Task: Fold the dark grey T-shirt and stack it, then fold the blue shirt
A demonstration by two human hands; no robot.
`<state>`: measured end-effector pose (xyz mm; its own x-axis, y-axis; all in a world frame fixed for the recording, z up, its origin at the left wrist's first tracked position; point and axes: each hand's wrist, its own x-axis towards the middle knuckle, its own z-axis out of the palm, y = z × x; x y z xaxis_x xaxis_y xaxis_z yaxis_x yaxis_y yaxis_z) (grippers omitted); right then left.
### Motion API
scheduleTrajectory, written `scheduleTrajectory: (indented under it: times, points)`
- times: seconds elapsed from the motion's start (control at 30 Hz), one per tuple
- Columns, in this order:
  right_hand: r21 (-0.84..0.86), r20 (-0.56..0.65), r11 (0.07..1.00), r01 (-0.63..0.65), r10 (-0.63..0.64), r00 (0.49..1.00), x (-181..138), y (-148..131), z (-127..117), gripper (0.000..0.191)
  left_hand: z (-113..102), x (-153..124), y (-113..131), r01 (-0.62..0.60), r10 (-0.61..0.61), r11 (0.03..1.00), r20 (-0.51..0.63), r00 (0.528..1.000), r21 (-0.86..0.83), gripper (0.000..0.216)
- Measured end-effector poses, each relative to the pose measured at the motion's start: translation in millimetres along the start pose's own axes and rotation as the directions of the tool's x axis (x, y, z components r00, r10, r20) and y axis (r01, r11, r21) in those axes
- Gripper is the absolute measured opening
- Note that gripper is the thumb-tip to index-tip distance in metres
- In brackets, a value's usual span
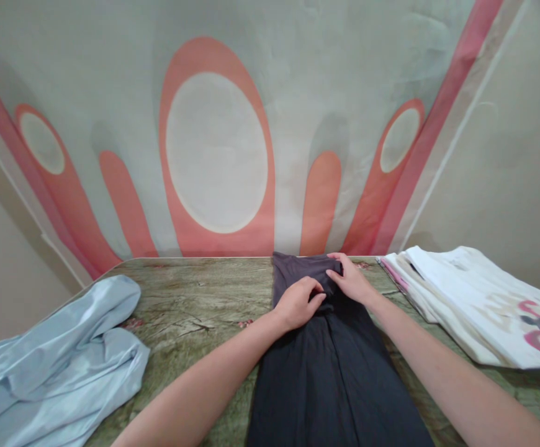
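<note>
A long dark grey garment lies stretched along the green marbled table, running from the near edge to the far edge. Its far end is folded back on itself. My left hand rests on that fold with its fingers curled, pinching the cloth. Beside it, my right hand grips the same folded edge from the right, fingers bent over the fabric. The two hands nearly touch.
A crumpled light blue garment lies at the table's left end. A stack of folded white clothes with a pink and dark print sits at the right. Behind the table hangs a grey wall cloth with red and cream ovals.
</note>
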<state>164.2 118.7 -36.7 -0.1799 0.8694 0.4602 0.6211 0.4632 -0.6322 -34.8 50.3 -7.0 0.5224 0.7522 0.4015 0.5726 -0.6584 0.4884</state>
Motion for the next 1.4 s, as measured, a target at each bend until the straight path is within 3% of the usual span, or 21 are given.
scheduleTrajectory:
  times: [0.13,0.3,0.4,0.5,0.63,0.77,0.9,1.03,1.23,1.4]
  points:
    - [-0.142,-0.035,0.989,-0.041,0.036,0.999,0,3,6,0.039,4,-5,4,-0.072,0.075,0.997,0.127,0.989,-0.030,0.027]
    - [-0.337,0.014,0.940,-0.046,0.054,0.998,-6,4,10,0.040,-4,-6,7,-0.144,0.154,0.988,0.353,0.923,-0.056,0.048]
    - [-0.499,-0.033,0.865,-0.050,0.039,0.999,-8,-5,5,0.040,-9,-2,1,-0.070,0.066,0.998,0.293,0.954,0.001,0.042]
    - [-0.556,-0.029,0.831,0.040,-0.067,0.997,-1,-17,6,0.030,-7,-1,-15,0.062,-0.095,0.960,0.109,0.989,0.273,0.040]
    - [-0.486,0.103,0.872,0.061,-0.012,0.995,29,-28,27,0.018,3,-6,-37,0.278,-0.306,0.815,-0.030,0.952,0.508,0.055]
    - [-0.491,0.097,0.871,-0.014,0.071,0.993,68,-33,59,0.023,11,-9,-47,0.348,-0.398,0.777,-0.019,0.917,0.524,0.075]
    - [-0.489,0.096,0.868,-0.089,0.155,0.983,96,-40,89,0.035,10,-10,-47,0.359,-0.425,0.776,0.010,0.905,0.518,0.081]
    - [-0.457,0.152,0.884,-0.097,0.185,0.971,110,-49,109,0.029,8,-10,-45,0.365,-0.439,0.774,0.023,0.898,0.517,0.085]
    - [-0.447,0.103,0.879,-0.162,0.231,0.968,112,-45,111,0.028,11,-8,-42,0.445,-0.520,0.727,-0.003,0.854,0.523,0.090]
    - [-0.390,0.156,0.918,-0.072,0.143,0.977,100,-48,103,0.027,11,-6,-40,0.473,-0.553,0.707,-0.005,0.833,0.526,0.093]
